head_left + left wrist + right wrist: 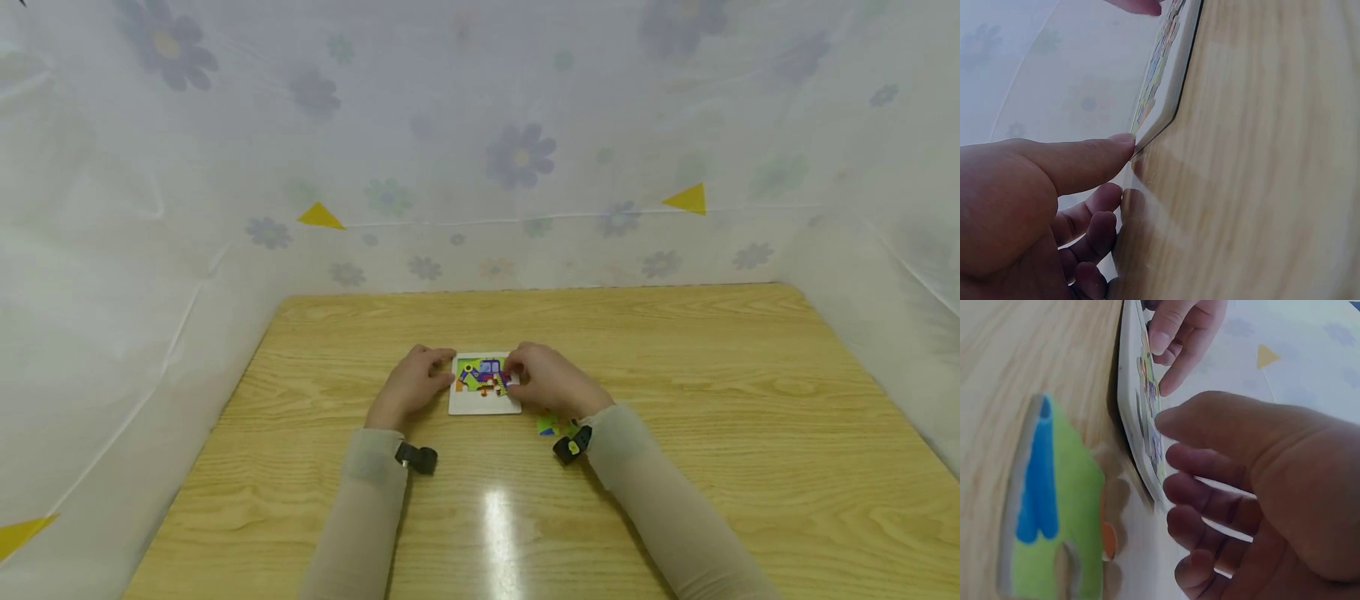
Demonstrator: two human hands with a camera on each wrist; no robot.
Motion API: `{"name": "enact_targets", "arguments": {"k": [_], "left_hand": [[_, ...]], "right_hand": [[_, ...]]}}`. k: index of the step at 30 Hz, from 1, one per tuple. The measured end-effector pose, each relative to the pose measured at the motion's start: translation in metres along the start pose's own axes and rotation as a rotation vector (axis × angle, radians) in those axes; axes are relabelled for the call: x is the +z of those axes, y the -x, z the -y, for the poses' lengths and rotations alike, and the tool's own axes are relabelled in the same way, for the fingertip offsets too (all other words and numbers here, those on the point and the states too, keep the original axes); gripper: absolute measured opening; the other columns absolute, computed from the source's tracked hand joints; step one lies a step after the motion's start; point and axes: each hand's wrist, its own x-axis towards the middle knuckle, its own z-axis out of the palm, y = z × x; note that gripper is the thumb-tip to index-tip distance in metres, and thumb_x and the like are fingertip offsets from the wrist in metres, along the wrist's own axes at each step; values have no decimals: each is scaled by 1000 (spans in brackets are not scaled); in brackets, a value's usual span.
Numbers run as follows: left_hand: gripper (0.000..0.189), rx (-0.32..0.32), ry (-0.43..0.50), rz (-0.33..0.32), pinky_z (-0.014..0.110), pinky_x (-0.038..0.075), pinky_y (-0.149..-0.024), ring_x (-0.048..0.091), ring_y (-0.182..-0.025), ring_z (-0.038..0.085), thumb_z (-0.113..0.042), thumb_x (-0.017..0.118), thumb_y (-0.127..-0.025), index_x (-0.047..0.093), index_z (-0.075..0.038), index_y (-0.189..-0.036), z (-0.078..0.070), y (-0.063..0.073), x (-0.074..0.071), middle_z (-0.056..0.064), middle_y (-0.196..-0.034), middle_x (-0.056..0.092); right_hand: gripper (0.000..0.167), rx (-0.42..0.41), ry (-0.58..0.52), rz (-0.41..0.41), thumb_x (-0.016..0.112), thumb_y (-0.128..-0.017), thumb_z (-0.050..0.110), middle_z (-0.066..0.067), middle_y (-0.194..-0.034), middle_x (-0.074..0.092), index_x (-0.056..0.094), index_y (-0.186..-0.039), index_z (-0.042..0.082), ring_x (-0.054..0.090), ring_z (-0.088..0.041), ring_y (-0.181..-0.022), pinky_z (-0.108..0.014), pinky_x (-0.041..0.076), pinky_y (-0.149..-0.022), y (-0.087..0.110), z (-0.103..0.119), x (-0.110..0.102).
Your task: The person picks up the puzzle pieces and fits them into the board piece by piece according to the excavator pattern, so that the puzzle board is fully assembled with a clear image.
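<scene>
A white-framed picture puzzle [484,404] with a colourful digger design lies on the table. My left hand [415,385] is at its left side, with the thumb [1094,164] touching the frame's edge and the forefinger near its far corner. Over the puzzle's right side my right hand [553,379] holds a striped puzzle piece [501,385] between thumb and fingers. That piece sits tilted over the picture, partly covered by the fingers. Loose green puzzle pieces, one with blue on it [1054,487], lie on the table near the right wrist.
The wooden table [480,492] reaches out on all sides of the puzzle. White flowered sheeting [480,167] closes off the back and sides, with yellow triangles [686,200] on it. Dark cameras [417,457] are strapped to both wrists.
</scene>
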Motion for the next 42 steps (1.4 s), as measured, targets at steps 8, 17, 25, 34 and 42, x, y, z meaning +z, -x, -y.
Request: {"name": "enact_targets", "arguments": {"k": [8, 17, 25, 34, 42], "left_hand": [[45, -3, 2, -3, 45, 46, -90, 54, -104, 25, -24, 64, -99, 55, -18, -142, 0, -1, 1, 10, -120, 52], [45, -3, -1, -3, 46, 46, -91, 54, -105, 25, -24, 63, -99, 55, -18, -142, 1, -2, 1, 11, -121, 52], [45, -4, -2, -5, 45, 46, -91, 54, -104, 25, -23, 64, -98, 55, -17, -142, 0, -1, 0, 10, -119, 52], [45, -2, 1, -10, 45, 46, -91, 54, -103, 24, -23, 64, -98, 56, -16, -142, 0, 0, 0, 10, -118, 52], [44, -5, -2, -6, 44, 46, -90, 53, -102, 24, -24, 64, -99, 56, -17, -142, 0, 0, 0, 10, -118, 52]], "right_hand": [[31, 116, 21, -27, 80, -82, 38, -1, -76, 58, 62, -76, 14, 51, -17, -66, -32, 43, -59, -5, 4, 9], [33, 147, 14, -45, 81, -81, 38, -1, -75, 59, 62, -77, 11, 52, -17, -65, -32, 43, -59, -4, 8, 10], [27, 152, 7, -50, 80, -83, 30, -2, -76, 58, 62, -77, 11, 52, -18, -66, -32, 43, -59, -4, 9, 11], [16, 106, -10, -6, 79, -81, 20, 0, -85, 58, 69, -91, 13, 53, -18, -74, -34, 46, -65, 1, 11, 6], [15, 41, -25, -5, 76, -85, 9, -5, -86, 58, 71, -99, 10, 50, -18, -78, -34, 43, -69, -2, 9, 4]]}}
